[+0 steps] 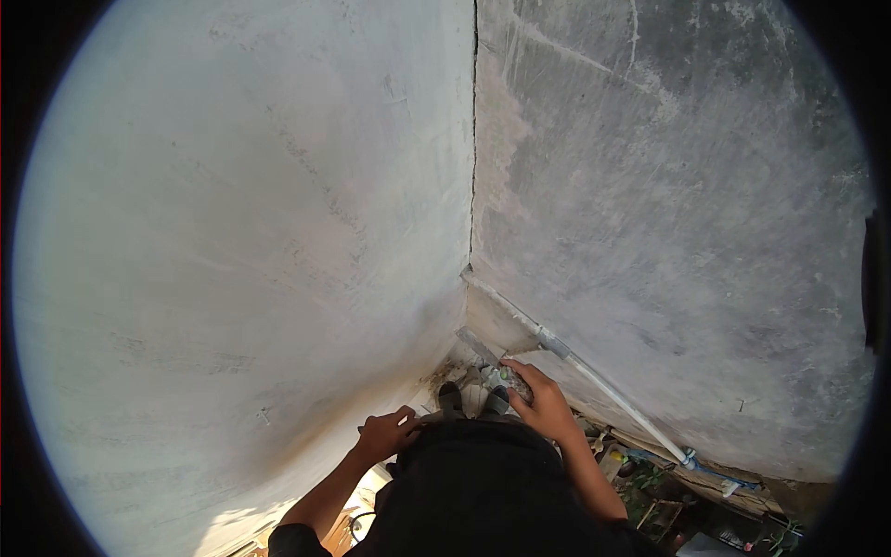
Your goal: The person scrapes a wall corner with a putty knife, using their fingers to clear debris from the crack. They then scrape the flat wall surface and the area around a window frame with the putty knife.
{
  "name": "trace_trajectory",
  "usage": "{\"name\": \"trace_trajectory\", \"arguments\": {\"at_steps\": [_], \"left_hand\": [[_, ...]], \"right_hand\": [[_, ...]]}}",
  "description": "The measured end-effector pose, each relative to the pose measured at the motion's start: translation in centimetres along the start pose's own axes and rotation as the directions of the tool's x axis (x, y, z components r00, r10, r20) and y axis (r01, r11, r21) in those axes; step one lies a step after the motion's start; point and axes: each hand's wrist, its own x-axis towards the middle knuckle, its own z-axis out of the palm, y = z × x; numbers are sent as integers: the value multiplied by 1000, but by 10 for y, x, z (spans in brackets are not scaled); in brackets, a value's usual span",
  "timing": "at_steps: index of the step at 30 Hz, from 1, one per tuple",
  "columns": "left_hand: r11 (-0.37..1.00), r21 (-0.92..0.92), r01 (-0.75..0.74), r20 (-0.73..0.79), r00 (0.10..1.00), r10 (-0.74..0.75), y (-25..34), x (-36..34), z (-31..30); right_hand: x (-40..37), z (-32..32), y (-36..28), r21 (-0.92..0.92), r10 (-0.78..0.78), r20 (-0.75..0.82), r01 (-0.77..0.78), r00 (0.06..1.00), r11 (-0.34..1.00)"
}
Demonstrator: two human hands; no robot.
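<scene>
My right hand (543,404) is closed around the handle of a scraper (478,346). Its flat grey blade points up and left, toward the foot of the corner between two walls. The handle is mostly hidden by my fingers. My left hand (385,434) is at my left side, close to the pale left wall (251,232), with its fingers curled. A small dark tip shows at its outer edge; I cannot tell what it belongs to. A dark, uneven crack (474,139) runs down the corner where the walls meet.
A pale pipe (622,399) slants along the base of the grey right wall (677,251), ending near a blue fitting (688,459). Plants and clutter (654,492) lie at lower right. My dark shoes (450,397) stand close to the corner among rubble.
</scene>
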Motion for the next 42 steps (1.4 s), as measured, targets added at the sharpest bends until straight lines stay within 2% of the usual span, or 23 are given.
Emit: {"name": "trace_trajectory", "arguments": {"at_steps": [1, 4, 5, 7, 9, 10, 12, 13, 16, 17, 19, 21, 26, 30, 33, 36, 39, 42], "left_hand": [[998, -47, 40, -94, 995, -45, 3, -10, -11], [967, -210, 141, -341, 917, -207, 14, -31, -39], [950, -267, 163, -409, 873, -265, 14, -31, -48], [858, -398, 325, -315, 830, -461, 31, -25, -83], [922, -328, 208, -424, 839, -340, 34, -15, -97], [930, -304, 207, -422, 846, -327, 33, -15, -96], [944, -256, 208, -409, 862, -301, 29, -17, -92], [946, -251, 205, -384, 876, -292, 28, -19, -90], [941, -259, 218, -258, 923, -285, 27, -33, -80], [953, -238, 189, -285, 924, -255, 26, -36, -76], [943, -264, 201, -254, 929, -269, 26, -40, -78], [938, -252, 237, -198, 937, -290, 28, -38, -78], [961, -233, 149, -219, 955, -202, 31, -31, -53], [949, -175, 261, 101, 964, -246, 34, -35, -31], [898, -215, 384, 157, 921, -356, 24, -48, -14], [907, -342, 246, 9, 966, -259, 17, -37, 4], [933, -196, 302, 243, 937, -252, 9, -4, 19], [887, -245, 392, 357, 887, -294, 5, 22, 28]], "right_hand": [[-1, 1, 2, -1, -25, -16, 24, 1000, 1000], [-8, 12, 9, 205, 238, 40, -241, 971, 949], [-6, 15, 7, 198, 291, 94, -304, 952, 932], [0, 20, 2, 174, 384, 197, -418, 902, 892], [1, 34, 7, 194, 193, 164, -223, 967, 955], [3, 39, 10, 203, 90, 145, -118, 985, 972], [5, 44, 11, 191, 14, 109, -34, 994, 981], [4, 46, 11, 186, -19, 92, 1, 996, 983], [5, 35, 5, 219, 155, 198, -198, 968, 955], [5, 28, -2, 220, 197, 209, -242, 958, 945], [3, 26, 3, 200, 167, 152, -195, 974, 960], [0, 26, 10, 179, 193, 121, -213, 974, 960], [-4, 29, 18, 176, 211, 103, -227, 972, 958], [-6, 36, 20, 144, 206, 145, -226, 968, 963], [-6, 39, 18, 136, 154, 147, -174, 977, 975], [-9, 42, 20, 100, 180, 138, -194, 974, 976], [-6, 39, 17, 96, 273, 231, -301, 934, 949], [-3, 37, 13, 89, 264, 231, -291, 936, 953]]}}
